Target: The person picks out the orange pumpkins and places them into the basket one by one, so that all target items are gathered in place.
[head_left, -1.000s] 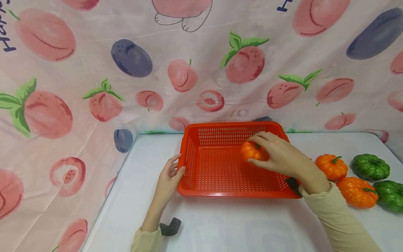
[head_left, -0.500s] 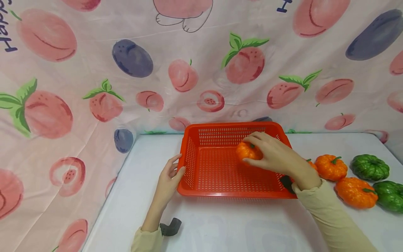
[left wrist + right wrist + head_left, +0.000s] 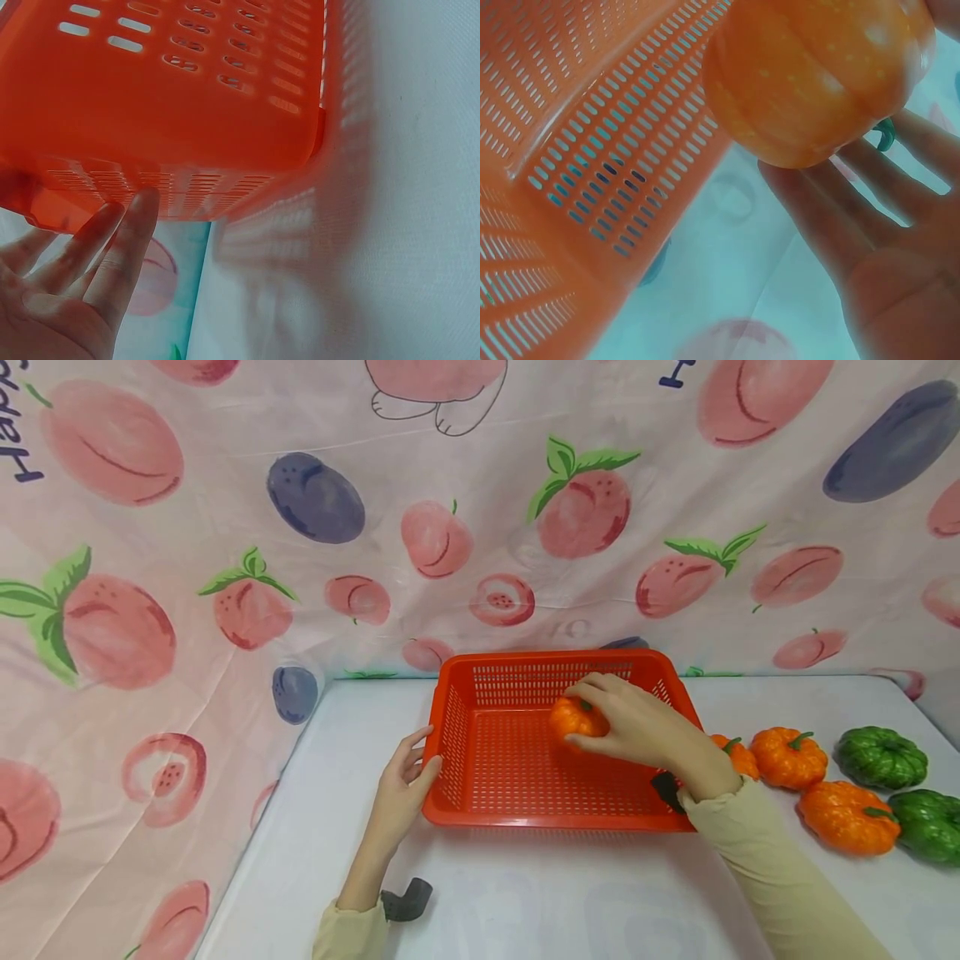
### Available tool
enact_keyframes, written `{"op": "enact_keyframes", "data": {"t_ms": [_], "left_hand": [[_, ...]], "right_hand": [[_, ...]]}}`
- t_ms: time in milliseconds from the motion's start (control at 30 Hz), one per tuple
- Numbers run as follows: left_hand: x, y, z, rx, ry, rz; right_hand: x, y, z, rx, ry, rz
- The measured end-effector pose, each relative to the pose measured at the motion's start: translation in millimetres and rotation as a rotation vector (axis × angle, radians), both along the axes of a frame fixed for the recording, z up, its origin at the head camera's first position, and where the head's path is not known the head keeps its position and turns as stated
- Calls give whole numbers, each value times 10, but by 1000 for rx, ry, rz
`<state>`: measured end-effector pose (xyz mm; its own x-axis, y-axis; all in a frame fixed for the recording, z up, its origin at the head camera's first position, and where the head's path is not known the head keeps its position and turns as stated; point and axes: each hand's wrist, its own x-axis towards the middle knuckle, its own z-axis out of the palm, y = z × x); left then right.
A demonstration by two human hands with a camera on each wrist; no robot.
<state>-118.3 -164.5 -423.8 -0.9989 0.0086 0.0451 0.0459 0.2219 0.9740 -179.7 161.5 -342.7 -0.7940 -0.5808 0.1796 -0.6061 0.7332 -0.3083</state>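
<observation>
My right hand (image 3: 630,718) grips a small orange pumpkin (image 3: 573,718) with a green stem, holding it within the red basket (image 3: 525,822). In the right wrist view the pumpkin (image 3: 810,75) fills the top, fingers (image 3: 817,210) against its stem side and the slotted basket wall (image 3: 622,172) at left. At the basket's left end, my left hand (image 3: 401,785) touches the side by the rim. Seen from the left wrist, its fingers (image 3: 124,259) are nearly straight, tips at the slotted outer wall (image 3: 180,127).
Right of the basket lie orange pumpkins (image 3: 789,758), one partly hidden by the right forearm, and green pumpkins (image 3: 881,758). A peach-patterned cloth (image 3: 502,510) hangs behind the white table (image 3: 525,893). Dark wrist devices (image 3: 407,900) sit at both wrists.
My right hand has moved left over the basket with the orange pumpkin, uncovering more of the pumpkin beside the basket. The left hand and the basket have stayed in place.
</observation>
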Motion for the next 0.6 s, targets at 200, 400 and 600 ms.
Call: {"op": "enact_keyframes", "data": {"t_ms": [200,400,600], "left_hand": [[6,-2,5,-14,9,0],[11,0,6,-21,2,3],[14,4,16,-19,4,3]], "right_hand": [[-44,-47,-36,7,-12,4],[-71,-79,-78,4,-25,8],[-99,-124,-82,10,-48,1]]}}
